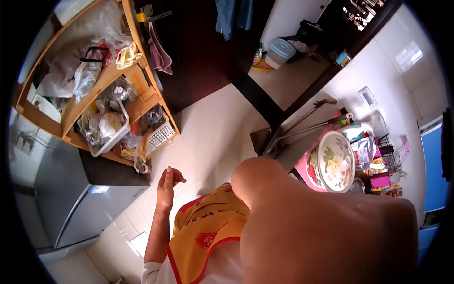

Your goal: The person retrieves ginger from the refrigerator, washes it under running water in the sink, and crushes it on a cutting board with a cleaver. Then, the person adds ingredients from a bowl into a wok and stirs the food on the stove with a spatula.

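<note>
My left hand [171, 183] is raised in front of the yellow apron [213, 232], to its left. Its fingers are loosely bent and apart, and nothing shows in them. Very close to the lens, my right hand or arm [326, 232] fills the lower right as a large bare shape. The fingers on that side cannot be made out, nor whether they hold anything. The apron has red edging and a red printed emblem.
A wooden shelf [97, 85] with plastic bags and white baskets stands at upper left, above a grey fridge [101, 208]. A floral lidded basin [336, 161] sits at right among kitchen items. A lidded bucket [280, 52] stands beyond the doorway.
</note>
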Demonstrator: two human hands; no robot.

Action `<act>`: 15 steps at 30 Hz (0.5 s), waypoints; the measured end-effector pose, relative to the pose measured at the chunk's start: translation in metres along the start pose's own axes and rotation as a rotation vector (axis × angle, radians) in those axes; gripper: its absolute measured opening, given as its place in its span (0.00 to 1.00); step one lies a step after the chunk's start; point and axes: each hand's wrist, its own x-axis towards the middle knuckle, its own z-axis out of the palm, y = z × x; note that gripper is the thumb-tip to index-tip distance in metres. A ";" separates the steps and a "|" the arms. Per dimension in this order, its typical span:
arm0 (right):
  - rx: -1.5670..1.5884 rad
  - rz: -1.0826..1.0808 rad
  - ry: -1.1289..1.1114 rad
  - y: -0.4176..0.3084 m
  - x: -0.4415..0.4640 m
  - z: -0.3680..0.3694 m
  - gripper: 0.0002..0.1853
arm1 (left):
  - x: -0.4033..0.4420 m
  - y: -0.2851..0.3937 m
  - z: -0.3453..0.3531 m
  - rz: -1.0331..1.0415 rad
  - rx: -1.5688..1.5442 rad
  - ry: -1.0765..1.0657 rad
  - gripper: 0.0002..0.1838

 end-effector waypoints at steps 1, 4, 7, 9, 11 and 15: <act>0.009 -0.001 0.011 0.012 0.004 -0.015 0.18 | 0.012 0.001 0.002 -0.002 -0.001 0.003 0.24; 0.020 0.003 0.085 0.053 0.010 -0.073 0.18 | 0.037 0.029 0.005 0.051 -0.009 0.021 0.24; -0.022 0.015 0.242 0.117 0.002 -0.160 0.18 | 0.071 0.015 0.001 -0.002 -0.043 0.065 0.25; -0.167 0.018 0.331 0.170 -0.017 -0.246 0.16 | 0.092 0.012 -0.002 -0.006 -0.070 0.158 0.26; -0.331 0.446 0.762 0.227 -0.009 -0.378 0.14 | 0.130 0.005 -0.008 -0.074 -0.200 0.353 0.23; -0.358 0.462 1.144 0.283 0.030 -0.560 0.18 | 0.163 0.037 0.010 0.005 -0.317 0.464 0.23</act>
